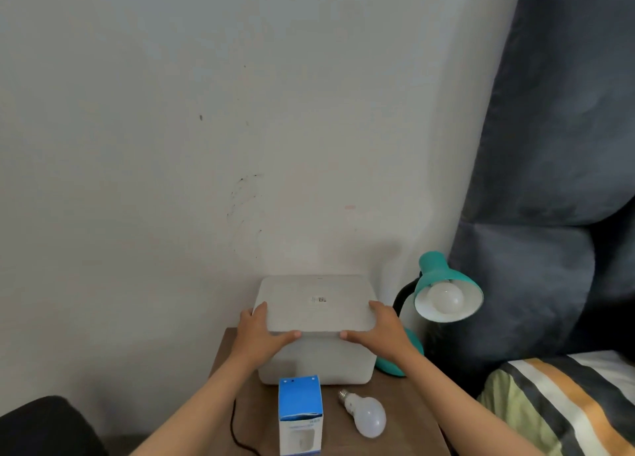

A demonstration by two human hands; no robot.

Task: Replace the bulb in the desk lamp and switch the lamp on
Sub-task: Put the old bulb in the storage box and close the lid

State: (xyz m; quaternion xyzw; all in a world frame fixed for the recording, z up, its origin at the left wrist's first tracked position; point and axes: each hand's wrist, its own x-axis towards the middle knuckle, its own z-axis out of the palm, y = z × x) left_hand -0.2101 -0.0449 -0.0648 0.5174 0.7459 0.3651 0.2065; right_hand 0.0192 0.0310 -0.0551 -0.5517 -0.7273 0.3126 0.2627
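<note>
Both hands clasping white box (316,321): left hand (260,335) and right hand (385,330), fingers spread flat on lid edges; spare bulb (366,416) loose on surface (405,407) at 5 o'clock of right hand, nearer it, long axis 10-to-4, cap at 10; lamp (446,290), bulb fitted, at 2 o'clock.
</note>
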